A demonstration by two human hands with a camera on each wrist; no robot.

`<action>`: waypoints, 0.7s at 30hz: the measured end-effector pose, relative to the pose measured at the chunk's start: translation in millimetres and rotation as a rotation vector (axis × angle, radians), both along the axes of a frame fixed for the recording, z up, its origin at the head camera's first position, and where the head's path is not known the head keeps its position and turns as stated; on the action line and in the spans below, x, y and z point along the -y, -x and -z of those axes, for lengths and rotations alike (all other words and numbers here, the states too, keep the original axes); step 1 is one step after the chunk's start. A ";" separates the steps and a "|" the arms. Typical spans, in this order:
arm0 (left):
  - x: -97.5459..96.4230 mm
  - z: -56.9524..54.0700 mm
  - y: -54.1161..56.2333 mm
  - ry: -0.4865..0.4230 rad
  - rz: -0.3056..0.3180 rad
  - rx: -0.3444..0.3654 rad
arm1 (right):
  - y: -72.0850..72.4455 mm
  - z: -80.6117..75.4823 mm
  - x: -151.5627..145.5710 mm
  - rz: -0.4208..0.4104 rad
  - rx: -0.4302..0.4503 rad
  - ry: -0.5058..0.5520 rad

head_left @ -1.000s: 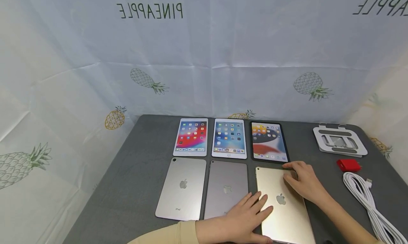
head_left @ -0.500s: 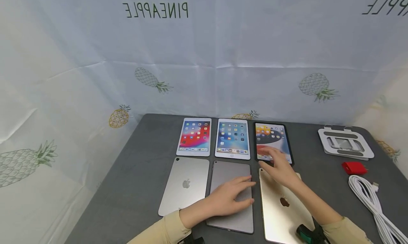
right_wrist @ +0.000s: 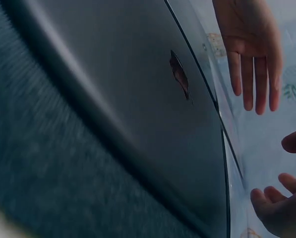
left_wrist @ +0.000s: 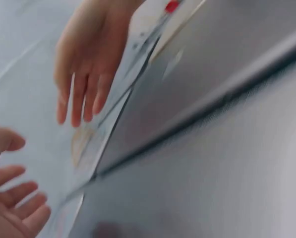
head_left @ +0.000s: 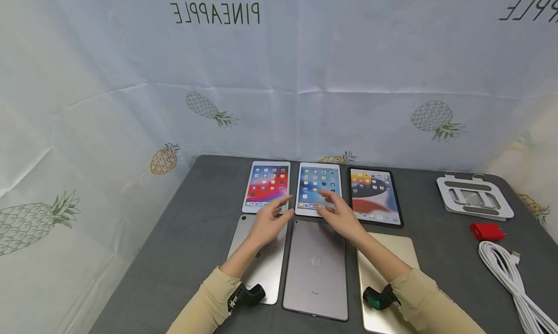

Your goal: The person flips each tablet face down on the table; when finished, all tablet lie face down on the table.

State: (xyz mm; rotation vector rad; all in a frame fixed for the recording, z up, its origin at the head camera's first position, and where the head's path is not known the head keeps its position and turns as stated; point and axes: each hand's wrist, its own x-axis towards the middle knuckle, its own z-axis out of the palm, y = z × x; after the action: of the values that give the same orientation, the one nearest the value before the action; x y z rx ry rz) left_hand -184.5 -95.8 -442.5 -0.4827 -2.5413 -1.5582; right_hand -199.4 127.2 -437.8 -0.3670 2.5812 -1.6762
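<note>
My left hand [head_left: 265,227], fingers loosely extended, is over the top of a silver tablet [head_left: 271,280] lying face down, near the lower edge of a white tablet with a red and blue screen [head_left: 267,181]. Over the gap between a white tablet with a blue screen [head_left: 315,179] and a grey face-down tablet [head_left: 316,288] is my right hand [head_left: 346,222], fingers loosely bent. Neither holds anything; the wrist views show both with spread or straight fingers. My right forearm crosses a gold face-down tablet [head_left: 398,246]. A black-framed tablet [head_left: 377,198] lies lit behind it.
On the right of the dark grey table [head_left: 187,217] lie a folded white stand [head_left: 475,196], a red charger plug [head_left: 487,231] and a coiled white cable [head_left: 505,271]. A pineapple-print cloth [head_left: 279,120] hangs behind the table.
My right hand has left the gold tablet, moving left past the black-framed one to the middle tablets. My left hand has moved left and back, off the gold and grey tablets.
</note>
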 end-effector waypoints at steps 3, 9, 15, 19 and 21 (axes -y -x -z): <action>17.2 2.9 10.4 -0.050 -0.173 0.081 | 2.5 4.9 18.3 -0.056 0.032 0.070; 46.7 6.1 19.6 0.005 -0.387 0.200 | 2.7 12.5 48.8 -0.116 0.142 0.122; 62.1 8.9 20.4 -0.050 -0.420 0.309 | 4.3 10.8 66.5 -0.128 0.204 0.150; 65.5 7.4 20.3 -0.112 -0.415 0.356 | 5.9 8.9 73.2 -0.145 0.244 0.170; 66.3 5.3 19.7 -0.150 -0.397 0.382 | 6.0 8.4 75.4 -0.151 0.265 0.177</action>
State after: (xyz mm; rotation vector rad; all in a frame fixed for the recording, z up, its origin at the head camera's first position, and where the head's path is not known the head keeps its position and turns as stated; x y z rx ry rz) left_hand -204.2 -162.1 -447.8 0.3518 -2.5253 -1.7903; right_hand -205.4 51.8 -446.2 -0.3137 2.1717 -1.7701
